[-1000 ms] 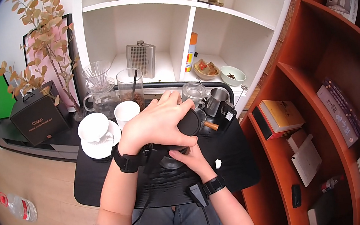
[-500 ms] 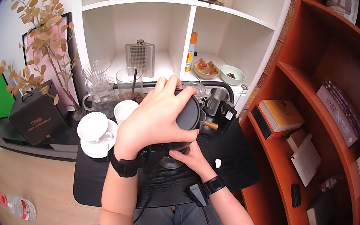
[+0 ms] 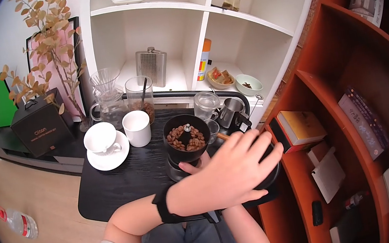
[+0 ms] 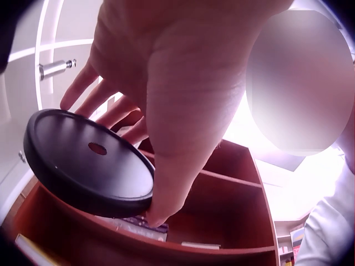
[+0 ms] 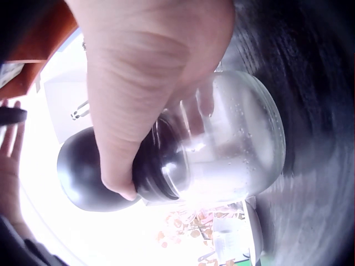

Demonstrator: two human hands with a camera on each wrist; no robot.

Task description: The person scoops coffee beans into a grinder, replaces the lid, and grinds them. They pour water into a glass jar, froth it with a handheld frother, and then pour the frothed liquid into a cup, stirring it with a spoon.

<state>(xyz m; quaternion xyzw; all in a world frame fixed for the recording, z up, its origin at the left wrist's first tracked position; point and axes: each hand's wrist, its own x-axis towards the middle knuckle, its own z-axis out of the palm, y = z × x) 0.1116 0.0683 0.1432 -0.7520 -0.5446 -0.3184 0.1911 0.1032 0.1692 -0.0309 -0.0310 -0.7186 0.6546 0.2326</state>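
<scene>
My left hand [image 3: 226, 169] grips a round black lid [image 4: 83, 172] by its edge, out over the right side of the table. A small slot-like hole shows in the middle of the lid. In the head view the left forearm crosses above the right one. The right hand [image 5: 155, 83] holds a manual coffee grinder [image 5: 150, 166] around its black neck, just above its clear glass jar [image 5: 233, 144], which stands on the black table [image 3: 119, 186]. Coffee beans [image 3: 195, 143] lie in the grinder's uncovered black hopper around a metal shaft.
Left of the grinder are a white mug [image 3: 137, 129], a white cup [image 3: 101, 138] on its saucer, and a tall glass [image 3: 139, 92] holding beans. Behind it on the right stand a glass jar [image 3: 206, 104] and a metal pitcher [image 3: 231, 112]. White shelving [image 3: 149, 8] rises at the back.
My left hand has lifted the black lid off the grinder and carried it to the right, uncovering the beans. The right hand stays around the grinder.
</scene>
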